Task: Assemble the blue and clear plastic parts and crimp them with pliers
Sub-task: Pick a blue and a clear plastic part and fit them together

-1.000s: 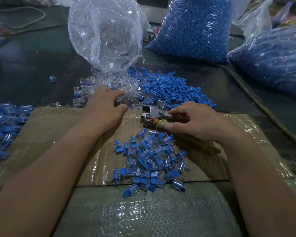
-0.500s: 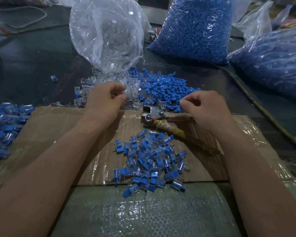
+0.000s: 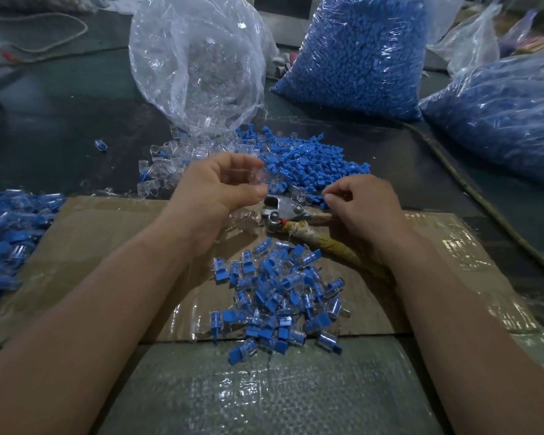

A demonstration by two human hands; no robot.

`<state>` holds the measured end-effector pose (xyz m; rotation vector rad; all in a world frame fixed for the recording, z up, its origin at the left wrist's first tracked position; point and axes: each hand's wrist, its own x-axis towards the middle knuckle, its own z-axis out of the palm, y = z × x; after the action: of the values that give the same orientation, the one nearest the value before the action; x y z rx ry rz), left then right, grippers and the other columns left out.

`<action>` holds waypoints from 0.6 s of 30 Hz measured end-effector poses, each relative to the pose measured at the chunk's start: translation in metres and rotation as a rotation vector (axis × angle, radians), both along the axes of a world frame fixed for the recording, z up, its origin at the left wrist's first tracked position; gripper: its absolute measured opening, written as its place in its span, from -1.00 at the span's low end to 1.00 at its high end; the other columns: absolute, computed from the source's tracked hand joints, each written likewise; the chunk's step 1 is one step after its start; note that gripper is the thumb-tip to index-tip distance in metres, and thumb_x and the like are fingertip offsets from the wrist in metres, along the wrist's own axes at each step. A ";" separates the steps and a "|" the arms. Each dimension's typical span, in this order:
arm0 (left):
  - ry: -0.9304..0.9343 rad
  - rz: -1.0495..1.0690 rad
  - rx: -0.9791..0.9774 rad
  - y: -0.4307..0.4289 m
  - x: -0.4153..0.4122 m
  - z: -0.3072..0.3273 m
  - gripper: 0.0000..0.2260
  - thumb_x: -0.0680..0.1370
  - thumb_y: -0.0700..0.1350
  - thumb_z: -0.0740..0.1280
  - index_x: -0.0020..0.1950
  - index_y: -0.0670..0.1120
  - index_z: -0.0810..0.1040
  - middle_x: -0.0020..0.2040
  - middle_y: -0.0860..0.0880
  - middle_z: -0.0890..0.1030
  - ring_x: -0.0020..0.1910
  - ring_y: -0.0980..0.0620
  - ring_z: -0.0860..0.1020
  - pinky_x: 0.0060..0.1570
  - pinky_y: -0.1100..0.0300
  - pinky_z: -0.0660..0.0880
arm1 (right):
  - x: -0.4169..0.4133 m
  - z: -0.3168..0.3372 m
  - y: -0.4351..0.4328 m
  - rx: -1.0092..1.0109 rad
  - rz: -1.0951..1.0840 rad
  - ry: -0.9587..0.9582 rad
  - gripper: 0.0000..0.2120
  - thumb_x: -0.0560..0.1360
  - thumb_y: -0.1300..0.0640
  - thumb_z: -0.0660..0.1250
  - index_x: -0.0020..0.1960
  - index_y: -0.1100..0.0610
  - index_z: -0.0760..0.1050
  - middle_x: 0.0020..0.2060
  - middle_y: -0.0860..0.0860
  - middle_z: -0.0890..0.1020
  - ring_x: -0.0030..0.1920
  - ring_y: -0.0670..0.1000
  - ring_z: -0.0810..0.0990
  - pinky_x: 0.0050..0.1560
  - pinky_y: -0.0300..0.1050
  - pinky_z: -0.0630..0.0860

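1. Our left hand (image 3: pixel 220 186) is raised over the far edge of the cardboard (image 3: pixel 107 246), with thumb and fingertips pinching one clear part (image 3: pixel 259 177). We should turn it so its opening faces the right hand and the blue piece can go straight in.
2. Our right hand (image 3: pixel 361 205) has curled fingers, with thumb and forefinger closed together at the near edge of the loose blue parts (image 3: pixel 311 164). We cannot tell whether one is already between them. We want a single piece, held so its stem is free.
3. We should join the two above the cardboard rather than over the heaps, so a dropped piece is easy to find. We push until it seats squarely.
4. The pliers (image 3: pixel 283 211) lie on the cardboard just beside and under the right hand, with their head pointing toward the left hand. The right hand is nearest, so it should take them while the left holds the joined piece.
5. We should squeeze gently, because the clear plastic looks thin and would probably crack.
6. The finished pieces (image 3: pixel 280 293) are heaped on the near cardboard. We drop each new one there, well apart from the loose clear parts (image 3: pixel 170 171) spilled from the clear bag (image 3: pixel 198 64) on the counter (image 3: pixel 60 105).
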<state>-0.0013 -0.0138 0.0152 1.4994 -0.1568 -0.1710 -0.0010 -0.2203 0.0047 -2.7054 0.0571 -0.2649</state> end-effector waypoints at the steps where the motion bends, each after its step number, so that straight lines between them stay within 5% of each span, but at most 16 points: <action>1: 0.011 -0.006 0.002 0.000 0.000 0.000 -0.72 0.21 -0.21 0.40 -0.09 -0.07 0.55 -0.10 -0.07 0.59 -0.12 0.04 0.59 -0.11 0.23 0.54 | 0.001 -0.001 0.000 0.000 0.002 0.012 -0.83 0.52 0.12 0.28 0.03 0.09 0.61 -0.06 -0.05 0.63 -0.19 -0.15 0.43 -0.10 -0.22 0.34; 6: 0.014 -0.032 0.006 0.000 -0.002 0.000 -0.74 0.20 -0.15 0.39 -0.12 -0.07 0.59 -0.28 0.06 0.58 -0.26 0.15 0.56 -0.21 0.31 0.53 | 0.003 0.000 0.001 0.043 -0.016 0.062 -0.85 0.50 0.13 0.31 0.03 0.08 0.61 -0.02 -0.04 0.62 -0.18 -0.14 0.43 -0.09 -0.20 0.34; 18: 0.066 -0.049 -0.112 -0.002 -0.002 -0.001 -0.76 0.21 -0.18 0.38 -0.14 -0.16 0.58 -0.26 -0.01 0.64 -0.24 0.10 0.61 -0.23 0.36 0.52 | 0.002 0.003 0.007 0.088 0.002 0.099 -0.89 0.53 0.17 0.27 0.01 0.10 0.55 -0.13 -0.10 0.50 -0.11 -0.11 0.43 -0.05 -0.19 0.35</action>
<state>-0.0035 -0.0160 0.0141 1.3779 -0.1478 -0.2477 0.0010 -0.2128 0.0075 -2.6291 0.0925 -0.1243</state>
